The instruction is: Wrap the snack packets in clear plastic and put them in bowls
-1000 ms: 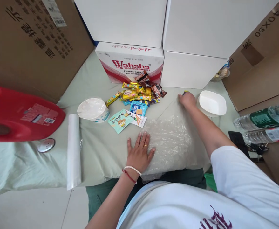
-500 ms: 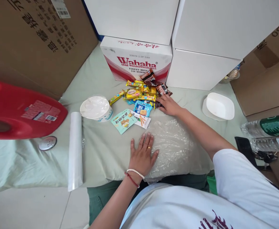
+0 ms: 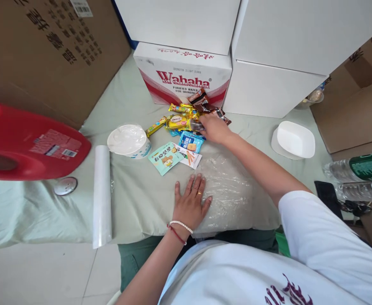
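My left hand (image 3: 190, 203) lies flat with fingers spread on the left edge of a sheet of clear plastic wrap (image 3: 233, 190) spread over the pale green cloth (image 3: 135, 195). My right hand (image 3: 214, 127) reaches forward into a pile of snack packets (image 3: 186, 120) and its fingers pinch a small dark packet (image 3: 197, 126) at the pile's right side. A blue packet (image 3: 190, 142), a teal packet (image 3: 164, 158) and a white packet (image 3: 189, 156) lie just in front of the pile.
A white lidded tub (image 3: 129, 140) and a roll of plastic wrap (image 3: 101, 195) lie to the left, beside a red jug (image 3: 23, 144) and a metal disc (image 3: 65, 185). A white dish (image 3: 295, 139) and water bottles (image 3: 360, 167) sit right. Wahaha box (image 3: 181, 76) and cartons stand behind.
My right hand moved from near the white dish leftward into the snack pile and closed on a small dark packet. My left hand stayed flat on the plastic wrap.
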Motion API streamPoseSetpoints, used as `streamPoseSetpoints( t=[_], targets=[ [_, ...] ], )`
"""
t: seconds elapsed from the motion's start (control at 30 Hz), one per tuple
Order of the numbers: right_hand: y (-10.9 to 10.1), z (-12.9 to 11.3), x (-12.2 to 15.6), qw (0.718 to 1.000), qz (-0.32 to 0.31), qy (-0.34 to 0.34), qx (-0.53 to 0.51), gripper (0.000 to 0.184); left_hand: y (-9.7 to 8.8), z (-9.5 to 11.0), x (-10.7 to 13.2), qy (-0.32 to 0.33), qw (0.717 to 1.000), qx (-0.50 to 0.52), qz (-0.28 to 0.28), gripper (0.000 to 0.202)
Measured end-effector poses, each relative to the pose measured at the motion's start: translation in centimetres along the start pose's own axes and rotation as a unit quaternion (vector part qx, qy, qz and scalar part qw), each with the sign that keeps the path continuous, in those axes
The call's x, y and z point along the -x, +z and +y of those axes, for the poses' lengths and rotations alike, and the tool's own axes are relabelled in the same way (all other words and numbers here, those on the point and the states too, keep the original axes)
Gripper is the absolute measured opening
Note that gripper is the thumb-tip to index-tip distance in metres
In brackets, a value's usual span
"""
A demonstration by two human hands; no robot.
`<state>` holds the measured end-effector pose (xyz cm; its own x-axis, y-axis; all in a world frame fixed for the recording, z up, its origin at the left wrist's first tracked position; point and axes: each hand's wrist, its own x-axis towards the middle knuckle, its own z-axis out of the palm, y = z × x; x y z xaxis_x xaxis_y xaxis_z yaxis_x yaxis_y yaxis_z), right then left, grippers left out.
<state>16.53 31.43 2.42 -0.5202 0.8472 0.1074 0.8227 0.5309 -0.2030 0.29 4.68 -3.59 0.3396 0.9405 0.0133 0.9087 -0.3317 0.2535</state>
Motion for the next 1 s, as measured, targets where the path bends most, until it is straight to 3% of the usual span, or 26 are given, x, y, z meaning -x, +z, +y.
streamPoseSetpoints(
  t=[0.1, 0.2, 0.3, 0.4, 0.47, 0.57, 0.67, 0.77, 0.87, 1.0],
  targets=[
    [1.0, -2.0, -1.5, 0.999, -0.029, 0.004, 0.030, 0.027, -0.1, 0.1, 0.0, -0.002, 1.000, -0.006, -0.002, 0.065],
    [0.1, -0.8, 0.1, 0.999, -0.010, 0.029, 0.008, 0.017, -0.2, 0.1, 0.1, -0.002, 1.000, -0.002, -0.002, 0.065],
    [-2.4, 1.8, 4.9, 0.998, -0.016, 0.061, -0.014, 0.014, -0.2, 0.1, 0.0, -0.004, 1.000, 0.007, 0.000, 0.066],
    [-5.0, 2.6, 11.8, 0.991, -0.083, 0.070, -0.082, 0.020, 0.0, 0.0, 0.0, -0.006, 1.000, 0.012, 0.003, 0.068],
    [-5.6, 1.4, 16.3, 0.980, -0.131, 0.043, -0.146, 0.025, 0.1, 0.0, 0.0, -0.003, 1.000, 0.010, 0.003, 0.068],
    [-4.5, -1.9, 20.6, 0.970, -0.179, 0.016, -0.163, 0.021, 0.2, 0.0, -0.1, 0.005, 1.000, 0.002, 0.003, 0.069],
    [-2.3, -4.7, 21.9, 0.981, -0.176, 0.035, -0.068, 0.023, 0.2, -0.1, -0.1, 0.006, 1.000, -0.006, 0.006, 0.069],
    [-1.2, -5.5, 22.0, 0.986, -0.160, 0.039, -0.021, 0.037, 0.2, -0.2, 0.0, 0.002, 1.000, -0.005, 0.010, 0.065],
    [-1.7, -5.1, 22.3, 0.984, -0.167, 0.034, -0.043, 0.048, 0.3, -0.1, 0.1, 0.007, 1.000, -0.002, 0.016, 0.062],
    [-3.5, -4.5, 22.4, 0.986, -0.152, 0.054, -0.041, 0.044, 0.5, -0.1, 0.0, 0.007, 1.000, -0.001, 0.021, 0.061]
  ],
)
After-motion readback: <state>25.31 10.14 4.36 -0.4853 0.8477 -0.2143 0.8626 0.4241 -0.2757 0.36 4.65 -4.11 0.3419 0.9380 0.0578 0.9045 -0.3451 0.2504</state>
